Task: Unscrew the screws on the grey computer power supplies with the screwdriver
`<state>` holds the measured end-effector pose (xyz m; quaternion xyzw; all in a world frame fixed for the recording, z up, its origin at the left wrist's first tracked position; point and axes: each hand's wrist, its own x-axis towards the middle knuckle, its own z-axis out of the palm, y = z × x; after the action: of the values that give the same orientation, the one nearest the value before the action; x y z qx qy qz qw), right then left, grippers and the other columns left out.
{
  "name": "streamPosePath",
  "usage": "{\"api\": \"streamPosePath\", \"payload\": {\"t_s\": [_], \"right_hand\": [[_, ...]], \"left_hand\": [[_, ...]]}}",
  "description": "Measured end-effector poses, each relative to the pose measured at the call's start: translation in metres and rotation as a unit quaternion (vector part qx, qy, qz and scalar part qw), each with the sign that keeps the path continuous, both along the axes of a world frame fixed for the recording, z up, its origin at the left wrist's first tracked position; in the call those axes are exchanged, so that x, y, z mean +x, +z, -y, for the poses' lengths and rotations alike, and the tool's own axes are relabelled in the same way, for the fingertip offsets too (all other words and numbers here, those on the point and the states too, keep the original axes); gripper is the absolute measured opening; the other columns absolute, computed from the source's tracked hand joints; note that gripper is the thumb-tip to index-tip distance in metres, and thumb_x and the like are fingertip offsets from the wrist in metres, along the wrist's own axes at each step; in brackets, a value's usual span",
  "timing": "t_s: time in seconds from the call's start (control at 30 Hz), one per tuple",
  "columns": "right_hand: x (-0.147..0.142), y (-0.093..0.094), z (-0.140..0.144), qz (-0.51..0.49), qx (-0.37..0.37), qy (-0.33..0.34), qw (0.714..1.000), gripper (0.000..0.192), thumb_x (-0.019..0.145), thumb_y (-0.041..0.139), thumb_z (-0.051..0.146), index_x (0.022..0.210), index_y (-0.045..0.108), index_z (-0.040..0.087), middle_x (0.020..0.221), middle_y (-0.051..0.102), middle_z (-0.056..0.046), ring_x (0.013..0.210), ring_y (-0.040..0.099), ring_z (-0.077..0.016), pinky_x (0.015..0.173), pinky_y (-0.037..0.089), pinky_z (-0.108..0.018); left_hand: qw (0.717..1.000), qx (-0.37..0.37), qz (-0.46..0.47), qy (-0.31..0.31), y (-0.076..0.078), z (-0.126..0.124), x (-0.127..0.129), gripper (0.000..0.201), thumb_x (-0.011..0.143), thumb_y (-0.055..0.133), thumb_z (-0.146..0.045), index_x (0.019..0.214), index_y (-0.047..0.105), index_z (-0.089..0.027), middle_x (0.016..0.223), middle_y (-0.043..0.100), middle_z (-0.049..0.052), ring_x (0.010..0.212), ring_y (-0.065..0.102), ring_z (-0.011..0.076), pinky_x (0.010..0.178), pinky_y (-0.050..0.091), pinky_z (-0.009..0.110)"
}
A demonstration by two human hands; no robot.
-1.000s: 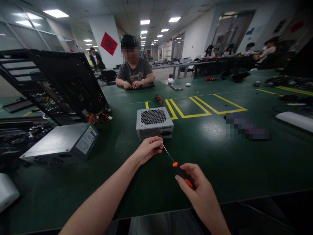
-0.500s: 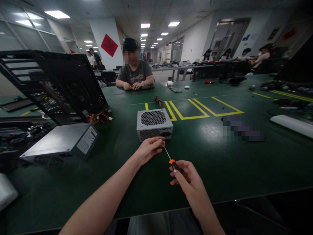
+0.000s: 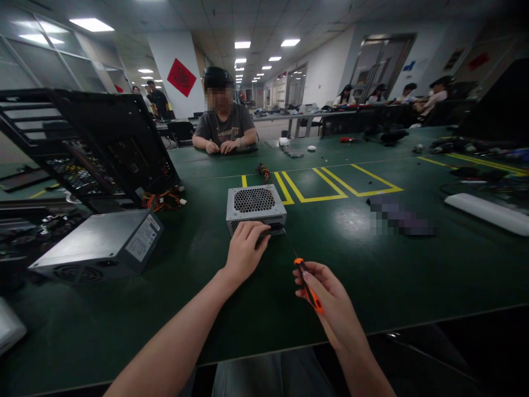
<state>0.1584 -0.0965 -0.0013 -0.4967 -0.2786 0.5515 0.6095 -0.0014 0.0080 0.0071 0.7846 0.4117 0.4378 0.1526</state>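
Observation:
A small silver power supply (image 3: 255, 205) with a honeycomb fan grille lies on the green table (image 3: 372, 264) in front of me. My left hand (image 3: 244, 252) rests against its near face, fingers curled over the lower front edge. My right hand (image 3: 330, 300) grips an orange-and-black screwdriver (image 3: 307, 286) by the handle. Its thin shaft points up and left toward the power supply's near right corner, the tip just short of it.
A larger grey power supply (image 3: 99, 245) lies at the left beside an open black computer case (image 3: 95, 143) with loose coloured cables (image 3: 163, 199). A person sits across the table (image 3: 223, 124). Yellow floor-style markings (image 3: 322, 184) and a white bar (image 3: 483, 212) lie to the right.
My left hand let go of the screwdriver's shaft and moved forward onto the power supply's near face. My right hand shifted the screwdriver up toward the unit.

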Motion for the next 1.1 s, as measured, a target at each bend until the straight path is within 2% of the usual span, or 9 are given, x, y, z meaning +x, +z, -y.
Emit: {"api": "streamPosePath", "payload": {"t_s": [0.1,0.17,0.27,0.47,0.67,1.1], "right_hand": [[0.006,0.0,-0.002,-0.036,-0.018,-0.01,0.999,0.033,0.062,0.074,0.035,0.086,0.061,0.017,0.08,0.065,-0.002,0.069,0.06,-0.0124,0.059,0.051,-0.024],[0.009,-0.001,-0.002,-0.056,-0.026,-0.012,0.998,0.03,0.062,0.074,0.033,0.085,0.061,0.018,0.079,0.066,-0.002,0.069,0.061,-0.0124,0.06,0.052,-0.024],[0.011,0.0,-0.002,-0.069,-0.032,-0.006,0.997,0.027,0.062,0.074,0.03,0.084,0.062,0.017,0.078,0.066,-0.002,0.068,0.062,-0.0131,0.059,0.053,-0.025],[0.01,0.005,-0.003,-0.084,-0.039,0.008,0.996,0.025,0.062,0.074,0.028,0.081,0.063,0.017,0.078,0.067,-0.003,0.067,0.062,-0.0115,0.057,0.053,-0.021],[0.009,0.002,-0.007,-0.11,-0.047,0.011,0.993,0.025,0.062,0.074,0.027,0.082,0.063,0.017,0.078,0.067,-0.003,0.067,0.062,-0.011,0.058,0.053,-0.021],[0.007,-0.003,-0.014,-0.14,-0.048,0.015,0.989,0.023,0.064,0.073,0.024,0.083,0.062,0.017,0.079,0.067,-0.002,0.071,0.063,-0.0103,0.062,0.054,-0.02]], "left_hand": [[0.983,0.118,-0.14,0.022,0.009,-0.004,0.005,0.041,0.082,0.052,-0.02,0.123,0.05,-0.022,0.132,0.046,0.01,0.127,0.033,0.0256,0.106,0.019,0.042],[0.967,0.143,-0.21,0.02,0.01,-0.011,0.009,0.053,0.08,0.055,-0.017,0.131,0.04,-0.022,0.14,0.037,0.011,0.132,0.026,0.027,0.107,0.013,0.045],[0.955,0.144,-0.258,0.037,0.007,-0.022,0.011,0.055,0.082,0.052,-0.018,0.134,0.035,-0.023,0.141,0.035,0.011,0.131,0.028,0.0264,0.106,0.014,0.045],[0.958,0.148,-0.24,0.055,0.002,-0.028,0.014,0.05,0.084,0.051,-0.024,0.132,0.039,-0.025,0.137,0.042,0.009,0.126,0.034,0.0275,0.101,0.02,0.045],[0.966,0.139,-0.204,0.081,-0.001,-0.03,0.019,0.049,0.08,0.056,-0.02,0.127,0.045,-0.026,0.132,0.047,0.008,0.123,0.037,0.0274,0.097,0.024,0.044],[0.964,0.138,-0.208,0.098,-0.002,-0.03,0.021,0.049,0.078,0.059,-0.018,0.125,0.047,-0.027,0.131,0.048,0.006,0.122,0.038,0.0265,0.096,0.025,0.043]]}}
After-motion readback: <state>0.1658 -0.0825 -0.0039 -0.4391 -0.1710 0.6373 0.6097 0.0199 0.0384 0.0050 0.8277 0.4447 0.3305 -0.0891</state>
